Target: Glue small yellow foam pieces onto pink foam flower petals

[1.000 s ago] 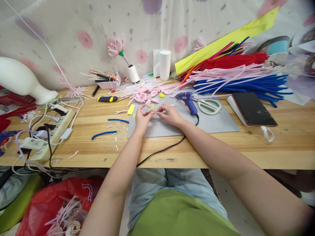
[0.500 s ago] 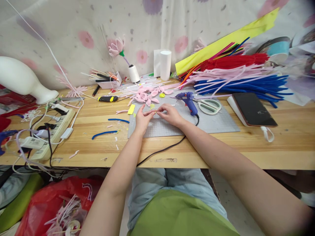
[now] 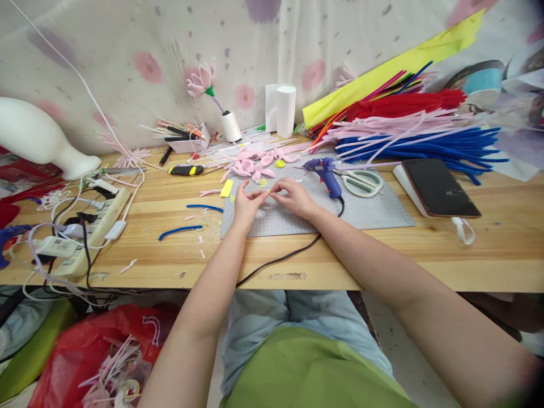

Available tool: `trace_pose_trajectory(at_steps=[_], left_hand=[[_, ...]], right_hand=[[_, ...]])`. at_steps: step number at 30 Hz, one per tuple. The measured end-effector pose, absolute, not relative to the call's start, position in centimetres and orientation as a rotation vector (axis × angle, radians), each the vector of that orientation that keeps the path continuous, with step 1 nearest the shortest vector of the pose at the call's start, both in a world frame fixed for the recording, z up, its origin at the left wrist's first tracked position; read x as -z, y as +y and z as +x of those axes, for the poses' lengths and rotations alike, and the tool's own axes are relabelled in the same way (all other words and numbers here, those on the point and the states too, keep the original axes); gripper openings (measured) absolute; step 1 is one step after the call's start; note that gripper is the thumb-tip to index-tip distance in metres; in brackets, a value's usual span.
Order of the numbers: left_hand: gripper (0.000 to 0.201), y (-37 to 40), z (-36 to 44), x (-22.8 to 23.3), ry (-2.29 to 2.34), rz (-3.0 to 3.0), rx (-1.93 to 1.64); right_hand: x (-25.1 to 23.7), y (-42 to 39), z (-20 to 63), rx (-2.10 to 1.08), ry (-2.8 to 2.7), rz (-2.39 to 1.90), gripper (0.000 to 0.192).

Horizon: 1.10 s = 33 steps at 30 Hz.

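Observation:
My left hand (image 3: 245, 204) and my right hand (image 3: 293, 198) meet over a grey cutting mat (image 3: 374, 212) on the wooden table. Between their fingertips they pinch one small yellow-green piece (image 3: 268, 192), too small to identify. Just beyond the fingers lies a heap of pink petal shapes (image 3: 251, 163). A blue glue gun (image 3: 325, 173) rests on the mat right of my right hand, its black cord running under my right forearm.
White-handled scissors (image 3: 361, 182) and a dark phone (image 3: 440, 187) lie to the right, before stacks of blue, pink and red pipe cleaners (image 3: 416, 133). A power strip (image 3: 85, 226) with tangled cables sits left. Blue pipe-cleaner pieces (image 3: 181, 230) and a utility knife (image 3: 185, 170) lie left of the mat.

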<state>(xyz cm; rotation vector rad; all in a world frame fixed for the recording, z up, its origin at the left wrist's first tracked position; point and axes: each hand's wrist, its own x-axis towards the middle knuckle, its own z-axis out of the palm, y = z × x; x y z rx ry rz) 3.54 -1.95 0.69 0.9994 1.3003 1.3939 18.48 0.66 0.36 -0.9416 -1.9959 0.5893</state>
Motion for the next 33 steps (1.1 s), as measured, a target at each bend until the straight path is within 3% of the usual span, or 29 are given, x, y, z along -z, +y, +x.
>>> trace_pose_trajectory(at_steps=[33], left_hand=[[0.071,-1.97,3.23,-0.60,1.250,1.075,-1.407]], right_hand=[[-0.06,0.81,18.47,-0.615,-1.971,-0.960,0.012]])
